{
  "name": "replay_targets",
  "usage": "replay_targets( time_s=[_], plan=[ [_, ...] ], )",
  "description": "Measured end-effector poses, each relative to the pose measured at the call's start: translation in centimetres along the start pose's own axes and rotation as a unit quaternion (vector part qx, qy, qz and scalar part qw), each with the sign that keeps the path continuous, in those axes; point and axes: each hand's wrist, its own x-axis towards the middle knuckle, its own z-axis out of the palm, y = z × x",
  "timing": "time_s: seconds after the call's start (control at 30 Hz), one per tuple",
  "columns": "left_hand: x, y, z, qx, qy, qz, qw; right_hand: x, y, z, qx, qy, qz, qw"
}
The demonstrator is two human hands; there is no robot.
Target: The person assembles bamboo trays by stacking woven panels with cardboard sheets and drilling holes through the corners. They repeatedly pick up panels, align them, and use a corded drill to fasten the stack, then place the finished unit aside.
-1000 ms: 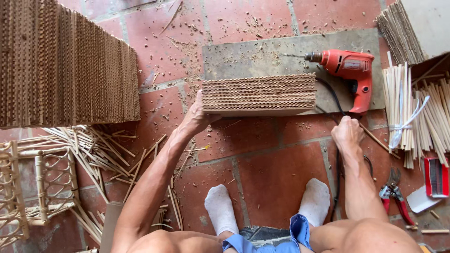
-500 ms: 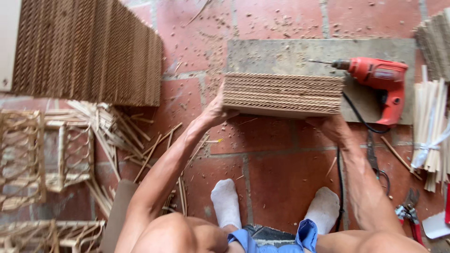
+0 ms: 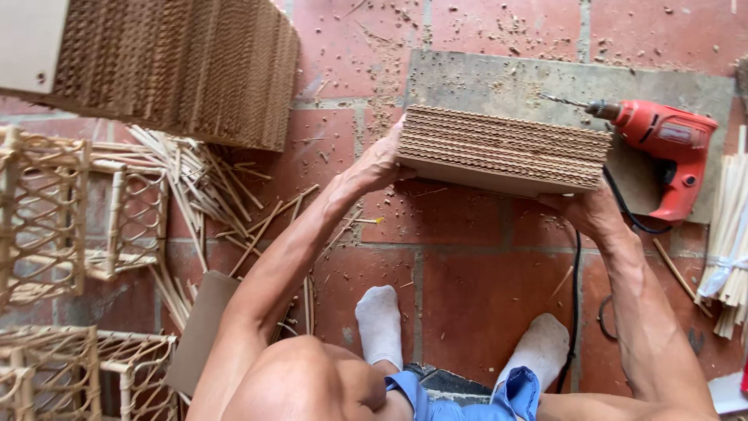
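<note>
Gripping a stack of woven cane panels from both ends, the person sits on the red tile floor with socked feet out in front. The left hand clamps the stack's near-left corner, fingers curled under and around the edge. The right hand holds the lower-right corner, fingers tucked beneath the stack where I cannot see them fully. The stack sits at about twelve o'clock from the feet, partly over a grey slab set into the tiles; whether it rests on the floor or is lifted clear I cannot tell.

At two o'clock, just beside the stack's right end, a red power drill lies on the slab, bit pointing left, its black cord trailing down past the right forearm. At three o'clock a bundle of pale cane sticks lies along the edge. At ten o'clock a much larger pile of woven panels stands, with loose cane strips scattered below it. Open rattan frames crowd the nine o'clock side.
</note>
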Motion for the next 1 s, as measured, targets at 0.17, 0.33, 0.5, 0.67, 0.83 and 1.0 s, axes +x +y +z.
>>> replay_targets(
  time_s=[0.17, 0.33, 0.5, 0.67, 0.83, 1.0],
  plan=[
    [0.0, 3.1, -1.0, -0.061, 0.028, 0.02, 0.998, 0.9, -1.4, -0.8, 0.009, 0.017, -0.009, 1.0],
    [2.3, 4.1, -4.8, -0.263, -0.025, -0.088, 0.96, 4.1, -2.3, -2.2, 0.094, -0.042, 0.113, 0.988],
    [2.6, 2.3, -6.0, -0.365, -0.001, -0.269, 0.891, 7.7, -2.7, 0.0, 0.349, -0.023, 0.229, 0.908],
    [2.7, -0.6, -2.9, -0.406, -0.013, -0.35, 0.844, 7.7, -2.7, 2.2, 0.381, 0.02, 0.295, 0.876],
    [2.9, -2.2, -1.5, -0.402, -0.03, -0.369, 0.838, 6.5, -2.7, 2.5, 0.353, 0.052, 0.281, 0.891],
    [3.1, -2.6, -2.1, -0.364, -0.045, -0.355, 0.86, 6.7, -3.1, 3.2, 0.359, 0.07, 0.281, 0.887]
  ],
)
